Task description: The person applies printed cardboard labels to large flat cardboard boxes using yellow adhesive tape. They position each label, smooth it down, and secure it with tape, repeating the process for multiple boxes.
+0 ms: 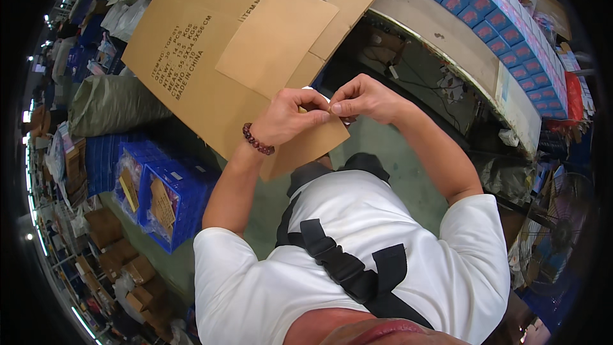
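Above the near edge of a large flattened cardboard carton [191,57], my two hands meet fingertip to fingertip. My left hand [287,115], with a dark bead bracelet at the wrist, is closed in a pinch. My right hand [369,99] also pinches, thumb against forefinger. Whatever lies between the fingers is too small and covered to name; a bit of white shows just behind them. A plain tan cardboard sheet [278,41] rests on the printed carton. Below my hands a carton flap [306,150] reaches toward me.
Blue plastic crates [175,198] with bagged goods stand on the floor at left, beside a grey-green sack [112,105]. Small blue boxes [485,16] line up along a worn bench [453,45] at right. A fan [559,230] stands lower right.
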Tool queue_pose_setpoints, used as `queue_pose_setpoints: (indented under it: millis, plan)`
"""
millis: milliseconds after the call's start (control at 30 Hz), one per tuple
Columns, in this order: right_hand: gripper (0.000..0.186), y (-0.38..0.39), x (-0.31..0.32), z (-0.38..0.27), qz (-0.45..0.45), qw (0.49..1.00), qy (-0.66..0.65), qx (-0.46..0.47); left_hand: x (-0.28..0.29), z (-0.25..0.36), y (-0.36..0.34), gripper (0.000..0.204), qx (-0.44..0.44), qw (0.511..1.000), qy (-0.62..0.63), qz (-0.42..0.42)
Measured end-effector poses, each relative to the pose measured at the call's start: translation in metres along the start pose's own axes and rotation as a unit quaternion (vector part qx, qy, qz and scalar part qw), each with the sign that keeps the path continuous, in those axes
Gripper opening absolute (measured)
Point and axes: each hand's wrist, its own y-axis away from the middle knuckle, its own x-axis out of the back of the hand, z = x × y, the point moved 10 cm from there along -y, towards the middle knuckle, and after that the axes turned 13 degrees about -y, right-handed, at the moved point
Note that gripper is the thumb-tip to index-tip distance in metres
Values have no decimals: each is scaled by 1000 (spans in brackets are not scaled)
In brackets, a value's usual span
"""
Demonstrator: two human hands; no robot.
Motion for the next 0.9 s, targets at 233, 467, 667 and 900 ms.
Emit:
queue_pose_setpoints:
  millis: [233,467,667,900]
  plan:
    - [24,-36,27,-24,22,994,-102,-22,43,1,-33,9,9,994,-80,69]
    - [24,-54,76,-69,-3,1000,-1,4,54,-4,-83,13,86,988,-53,118]
    - [21,-52,166,-106,-20,996,-77,28,40,-5,-157,12,187,969,20,161]
    - [27,-27,410,-131,276,926,202,157,24,3,-226,11,214,956,51,197]
